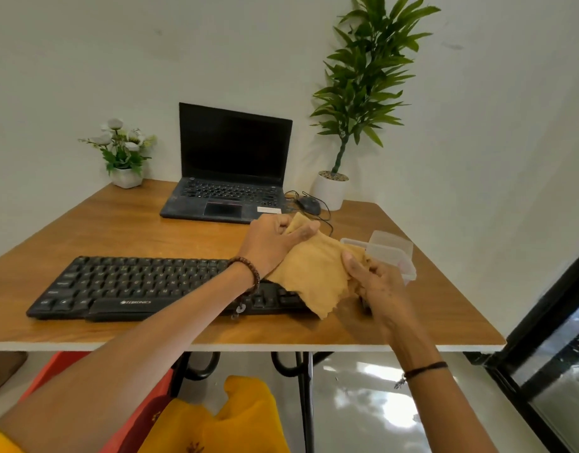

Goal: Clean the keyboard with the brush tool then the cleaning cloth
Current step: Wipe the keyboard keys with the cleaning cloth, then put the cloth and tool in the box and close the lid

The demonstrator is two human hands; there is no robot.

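A black keyboard [144, 286] lies along the front of the wooden table [118, 223]. A tan cleaning cloth [314, 273] is stretched above the keyboard's right end and hides that end. My left hand [275, 240] grips the cloth's far upper corner between thumb and fingers. My right hand [373, 276] pinches the cloth's right edge, close to a clear plastic box. No brush tool is visible.
An open black laptop [229, 178] stands at the back of the table, with a wired mouse [309, 204] beside it. A clear plastic box [392, 253] sits at the right. A small flower pot [126, 158] and a tall potted plant [347, 125] flank the laptop.
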